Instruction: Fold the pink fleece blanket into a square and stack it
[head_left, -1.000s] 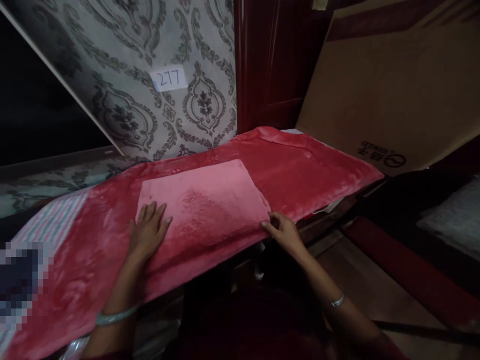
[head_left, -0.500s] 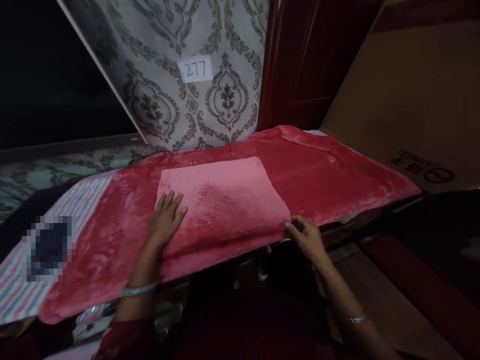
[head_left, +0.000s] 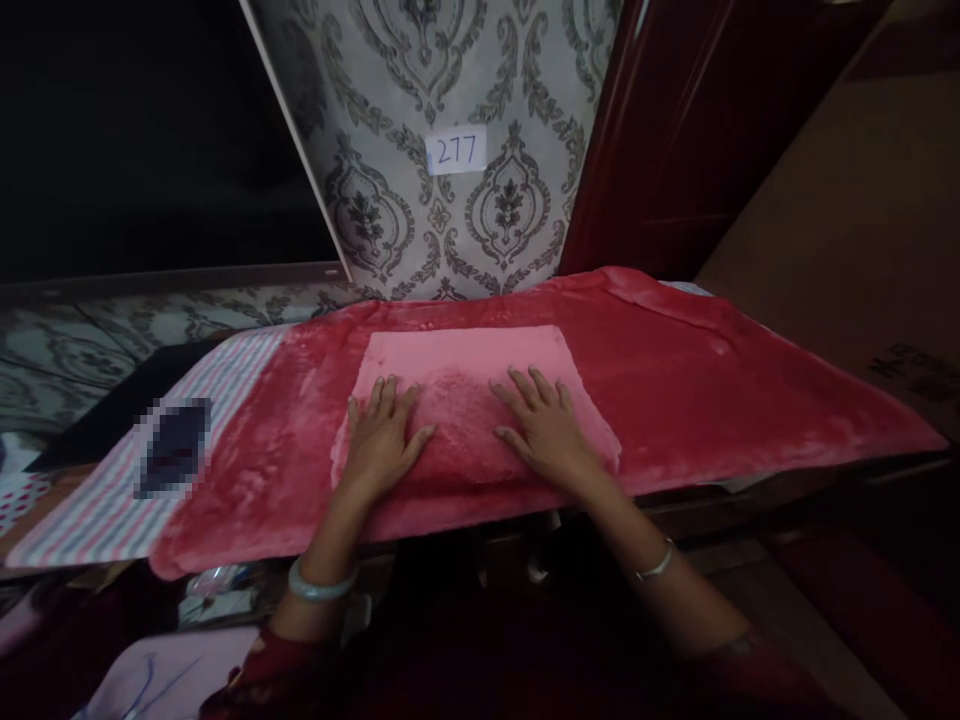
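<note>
A pink, plush, roughly rectangular cloth (head_left: 461, 350) lies flat on a larger red plush blanket (head_left: 697, 390). My left hand (head_left: 382, 435) rests on the left part of the pink cloth, palm down with fingers spread. On its right part lies my right hand (head_left: 547, 425), also flat with the fingers apart. Neither hand grips anything. Between them the cloth shows a darker, ruffled patch, and its near part is deeper red.
Striped cloth (head_left: 112, 515) with a blurred dark item (head_left: 176, 450) on it lies at the left. A dark screen (head_left: 150, 140) stands at the back left. A paper marked 277 (head_left: 456, 150) is on the patterned wall (head_left: 510, 210). At the right stands a cardboard box (head_left: 847, 230).
My right hand has let go of the pink cloth's near right corner and moved inward, now flat on it. My left hand stays on the left part. The camera view has shifted left.
</note>
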